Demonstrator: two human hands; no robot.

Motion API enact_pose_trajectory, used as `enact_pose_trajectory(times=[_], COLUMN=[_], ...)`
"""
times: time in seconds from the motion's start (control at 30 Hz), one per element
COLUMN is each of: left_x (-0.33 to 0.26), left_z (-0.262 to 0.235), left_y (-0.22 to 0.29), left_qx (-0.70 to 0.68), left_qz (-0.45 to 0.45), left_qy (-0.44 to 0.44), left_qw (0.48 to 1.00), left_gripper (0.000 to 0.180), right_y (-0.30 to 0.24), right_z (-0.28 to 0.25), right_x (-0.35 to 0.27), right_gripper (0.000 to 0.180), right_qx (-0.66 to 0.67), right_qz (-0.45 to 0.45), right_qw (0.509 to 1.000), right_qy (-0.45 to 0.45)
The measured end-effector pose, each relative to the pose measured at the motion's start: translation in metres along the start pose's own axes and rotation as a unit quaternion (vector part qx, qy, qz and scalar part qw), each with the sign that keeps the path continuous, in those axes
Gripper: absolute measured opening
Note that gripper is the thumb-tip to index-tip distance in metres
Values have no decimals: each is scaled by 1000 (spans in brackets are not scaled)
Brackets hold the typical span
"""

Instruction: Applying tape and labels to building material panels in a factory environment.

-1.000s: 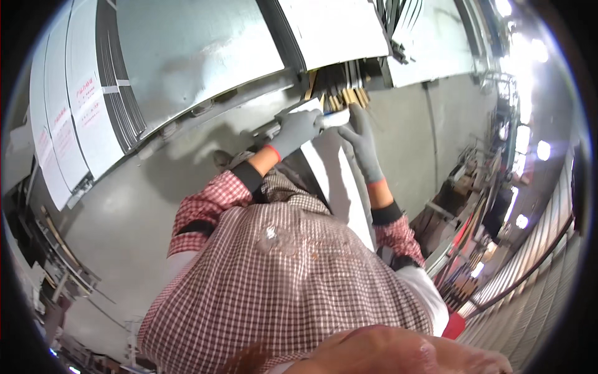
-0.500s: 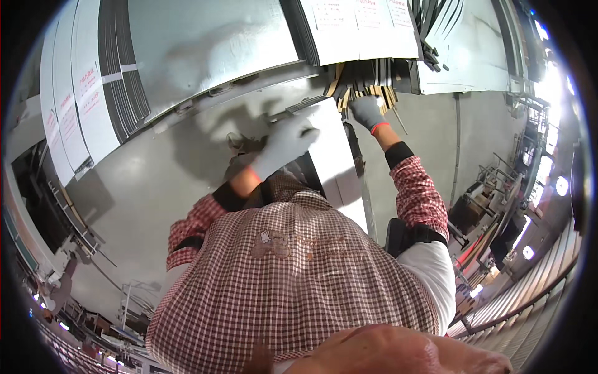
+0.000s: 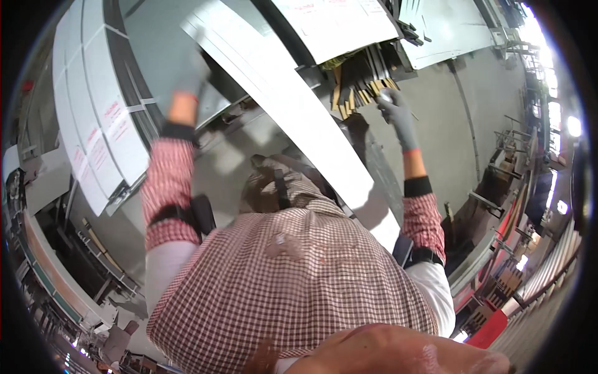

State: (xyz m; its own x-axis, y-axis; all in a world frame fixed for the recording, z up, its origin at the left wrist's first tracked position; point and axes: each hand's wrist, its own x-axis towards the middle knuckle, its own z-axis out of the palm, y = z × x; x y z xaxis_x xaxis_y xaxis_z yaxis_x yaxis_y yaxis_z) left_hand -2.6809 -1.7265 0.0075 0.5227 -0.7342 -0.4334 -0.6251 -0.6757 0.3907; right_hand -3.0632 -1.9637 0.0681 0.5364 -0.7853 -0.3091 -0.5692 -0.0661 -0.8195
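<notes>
A long white panel (image 3: pixel 299 118) lies slantwise in front of me, from the grey sheet surface (image 3: pixel 152 43) at the far left down to beside my right hip. My left hand (image 3: pixel 190 73), in a grey glove, is at the panel's far end; motion smears its fingers, so its grip cannot be made out. My right hand (image 3: pixel 398 118), gloved too, is raised right of the panel with fingers curled. Something small and pale shows at its fingertips, too unclear to name. Just beyond it is a bundle of dark strips with tan ends (image 3: pixel 361 93).
Strapped stacks of white panels (image 3: pixel 87 112) stand at the left. A white printed sheet (image 3: pixel 339 22) covers a stack at the back, with a pale panel (image 3: pixel 445 31) to its right. Racks and frames (image 3: pixel 498 206) line the right side.
The white panel now reaches far to the back left. My left hand has moved forward and left to its far end. My right hand has drawn back slightly rightward from the strips.
</notes>
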Motion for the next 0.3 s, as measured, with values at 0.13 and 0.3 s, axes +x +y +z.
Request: enact_pose_trajectory(times=[0.13, 0.3], left_x=[79, 23], left_z=[-27, 27], left_y=[-25, 44], left_qx=[317, 237], left_qz=[13, 82], left_qy=[148, 224], left_qw=[936, 942], left_gripper=[76, 83], right_y=[-1, 66], right_z=[6, 29], right_x=[-42, -26], right_gripper=[41, 49], right_qx=[427, 363], right_qz=[-3, -48], right_qw=[894, 867], right_qy=[-134, -338])
